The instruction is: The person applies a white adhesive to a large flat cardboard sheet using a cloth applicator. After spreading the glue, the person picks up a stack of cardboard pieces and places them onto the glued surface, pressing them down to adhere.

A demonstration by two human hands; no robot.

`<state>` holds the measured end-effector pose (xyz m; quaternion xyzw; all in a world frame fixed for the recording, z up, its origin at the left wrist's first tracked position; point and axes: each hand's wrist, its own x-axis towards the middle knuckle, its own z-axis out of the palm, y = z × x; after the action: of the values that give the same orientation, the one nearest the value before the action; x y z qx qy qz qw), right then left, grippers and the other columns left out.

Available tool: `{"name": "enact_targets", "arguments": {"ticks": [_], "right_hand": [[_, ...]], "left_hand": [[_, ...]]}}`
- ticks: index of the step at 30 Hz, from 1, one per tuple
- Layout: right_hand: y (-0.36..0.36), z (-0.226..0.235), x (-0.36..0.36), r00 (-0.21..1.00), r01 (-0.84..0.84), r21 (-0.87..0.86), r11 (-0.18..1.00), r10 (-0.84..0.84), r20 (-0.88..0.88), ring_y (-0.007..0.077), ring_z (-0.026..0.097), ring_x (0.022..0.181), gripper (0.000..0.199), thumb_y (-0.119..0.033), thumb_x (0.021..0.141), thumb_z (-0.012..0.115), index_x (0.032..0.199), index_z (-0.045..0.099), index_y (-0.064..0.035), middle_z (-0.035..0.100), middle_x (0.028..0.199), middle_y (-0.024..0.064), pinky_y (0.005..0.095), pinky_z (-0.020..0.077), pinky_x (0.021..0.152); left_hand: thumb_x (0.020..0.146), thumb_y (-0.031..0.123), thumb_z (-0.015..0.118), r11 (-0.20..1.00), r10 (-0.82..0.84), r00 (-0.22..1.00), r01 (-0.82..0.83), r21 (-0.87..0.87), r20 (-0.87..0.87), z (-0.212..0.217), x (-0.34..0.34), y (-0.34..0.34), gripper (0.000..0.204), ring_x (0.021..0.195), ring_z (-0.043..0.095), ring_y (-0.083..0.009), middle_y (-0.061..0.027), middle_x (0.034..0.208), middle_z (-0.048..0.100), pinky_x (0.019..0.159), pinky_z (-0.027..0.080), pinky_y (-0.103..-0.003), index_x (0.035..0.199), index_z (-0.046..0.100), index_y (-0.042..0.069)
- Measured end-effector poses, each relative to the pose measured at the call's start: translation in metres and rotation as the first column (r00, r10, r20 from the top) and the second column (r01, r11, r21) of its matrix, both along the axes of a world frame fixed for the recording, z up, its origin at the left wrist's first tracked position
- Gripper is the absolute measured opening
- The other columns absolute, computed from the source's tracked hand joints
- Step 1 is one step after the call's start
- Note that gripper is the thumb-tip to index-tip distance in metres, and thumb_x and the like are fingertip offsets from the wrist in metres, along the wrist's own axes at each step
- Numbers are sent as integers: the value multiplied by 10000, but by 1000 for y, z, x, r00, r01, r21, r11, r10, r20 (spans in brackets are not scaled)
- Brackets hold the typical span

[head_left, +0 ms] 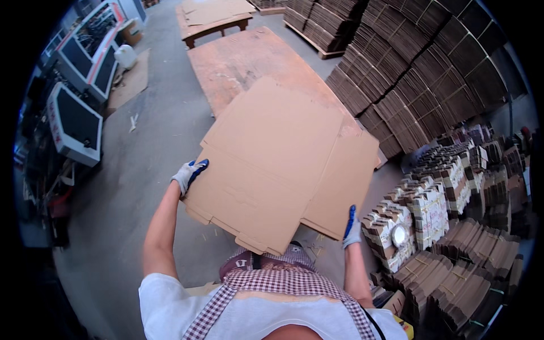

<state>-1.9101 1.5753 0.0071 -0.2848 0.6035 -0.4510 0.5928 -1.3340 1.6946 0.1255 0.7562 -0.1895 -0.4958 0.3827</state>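
Observation:
A large die-cut cardboard sheet (266, 153), brown with crease lines and small tabs, spans the space between my two hands. Its far part overlaps the worn reddish-brown table (243, 56); the near edge reaches back toward my apron. My left hand (190, 174), in a white glove with blue-coated fingers, grips the sheet's left edge with the thumb on top. On the right side, my right hand (352, 228), gloved alike, holds the lower right edge, its blue thumb upright against the board. The other fingers of both hands are hidden under the cardboard. Whether more than one sheet is held, I cannot tell.
Tall strapped stacks of flat cardboard (413, 73) line the right side. Nearer, bundles of folded cardboard (453, 272) cover the floor. A second table (212, 22) bearing sheets stands at the far end. Machinery (76, 124) and a white jug (125, 56) are on the left.

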Motion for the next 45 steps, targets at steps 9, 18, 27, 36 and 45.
{"name": "enact_targets", "arguments": {"ticks": [9, 18, 27, 36, 45], "right_hand": [[37, -43, -28, 994, -80, 232, 970, 58, 97, 190, 574, 1194, 639, -480, 997, 565, 1394, 515, 18, 591, 1345, 94, 333, 459, 1029], [-61, 2, 13, 954, -154, 215, 964, 88, 288, 216, 581, 1200, 730, -632, 989, 444, 1433, 492, -54, 593, 1359, 101, 347, 485, 1007], [-22, 21, 2, 943, -28, 222, 975, -48, 328, 200, 597, 1168, 634, -511, 1005, 525, 1413, 502, -26, 607, 1332, 95, 336, 491, 1000], [-40, 177, 3, 940, 99, -279, 955, 1, 340, 189, 635, 1087, 521, -435, 1065, 415, 1306, 563, 2, 648, 1223, 102, 325, 523, 940], [-30, 127, 11, 932, 236, -731, 640, -363, -17, 207, 553, 1174, 457, -333, 1079, 385, 1382, 472, -2, 566, 1322, 107, 351, 457, 988]], "left_hand": [[958, 541, 570, 918, -320, 917, 363, 159, -239, -111, 62, -18, 637, 1110, 616, -196, -74, 1281, 632, 924, 504, -388, 1402, 523, 86], [1024, 562, 430, 956, -294, 933, 283, -79, -206, -135, 87, -147, 683, 1176, 615, -213, -119, 1364, 590, 992, 515, -363, 1476, 430, 50], [1035, 444, 489, 964, -15, 896, -105, -245, -444, -84, 41, -91, 574, 1113, 652, -223, -128, 1278, 644, 953, 539, -342, 1391, 521, -6], [1049, 521, 385, 758, -272, 870, -70, -648, -412, 69, 35, -146, 644, 1202, 598, -256, -130, 1372, 571, 1025, 498, -394, 1451, 437, 21], [1004, 606, 407, 565, -518, 854, 294, -771, -55, 0, 159, -299, 720, 1279, 495, -214, -70, 1421, 510, 1102, 401, -374, 1490, 382, 75]]}}
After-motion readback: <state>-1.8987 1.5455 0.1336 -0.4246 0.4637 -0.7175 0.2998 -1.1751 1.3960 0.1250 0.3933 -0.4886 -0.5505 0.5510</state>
